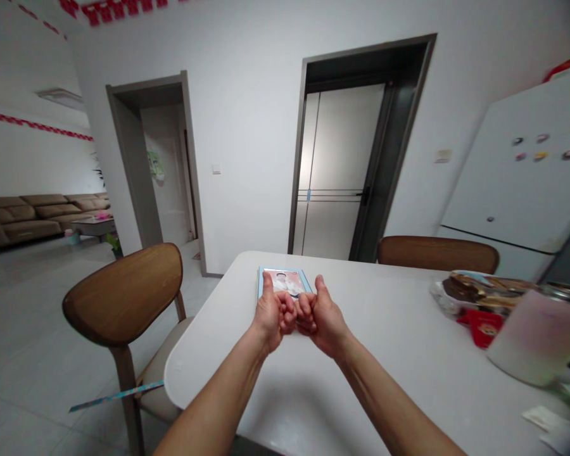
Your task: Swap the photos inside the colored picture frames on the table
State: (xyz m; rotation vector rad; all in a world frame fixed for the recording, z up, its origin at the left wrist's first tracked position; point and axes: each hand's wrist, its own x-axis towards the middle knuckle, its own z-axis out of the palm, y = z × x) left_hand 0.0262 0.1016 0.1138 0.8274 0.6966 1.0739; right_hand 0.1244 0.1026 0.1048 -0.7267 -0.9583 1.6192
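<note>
In the middle of the head view, my left hand is held out over the white table with its fingers curled in and its thumb raised. Beside it my right hand mirrors the pose, thumb up, and the curled fingers of both meet or nearly meet. I see nothing held in either one. Just behind them on the tabletop lies a flat, light-blue-edged rectangle with a portrait picture, perhaps a photo frame or a book. My hands cover its near part.
On the right of the table are a frosted jar, a red packet and a plastic-wrapped bundle. Wooden chairs stand at the left and at the far side. A patterned strip sticks out near the left chair.
</note>
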